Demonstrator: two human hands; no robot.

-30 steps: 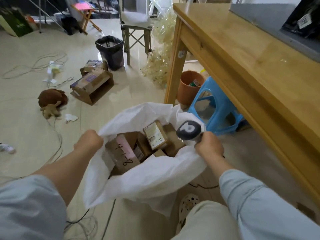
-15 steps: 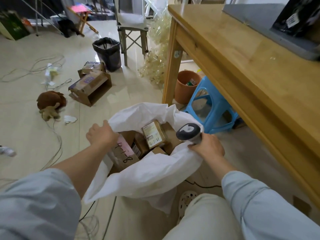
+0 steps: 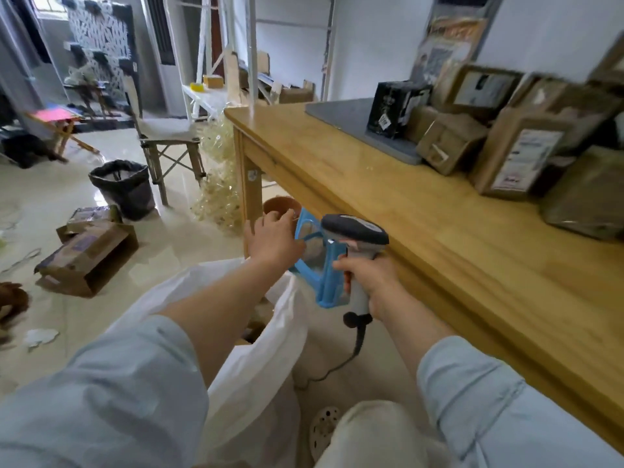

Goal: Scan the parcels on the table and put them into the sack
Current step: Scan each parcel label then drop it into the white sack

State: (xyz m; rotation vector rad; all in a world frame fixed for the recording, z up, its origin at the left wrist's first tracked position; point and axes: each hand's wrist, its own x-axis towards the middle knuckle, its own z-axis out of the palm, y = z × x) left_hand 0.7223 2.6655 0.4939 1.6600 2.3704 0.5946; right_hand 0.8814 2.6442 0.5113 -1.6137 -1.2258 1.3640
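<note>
Fingers grip grey-headed scanner; white sack lies crumpled

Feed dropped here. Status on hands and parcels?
Left hand empty, midair. Right hand grips scanner. Parcels piled on table; sack by knees. Blue stool beside sack.

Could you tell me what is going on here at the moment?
A person is working on scanning parcels and bagging them. Their right hand grips a corded barcode scanner, held up beside the edge of the wooden table. Their left hand is raised above the white sack by their legs and holds nothing. A pile of cardboard parcels sits on the table, none in hand yet.
</note>
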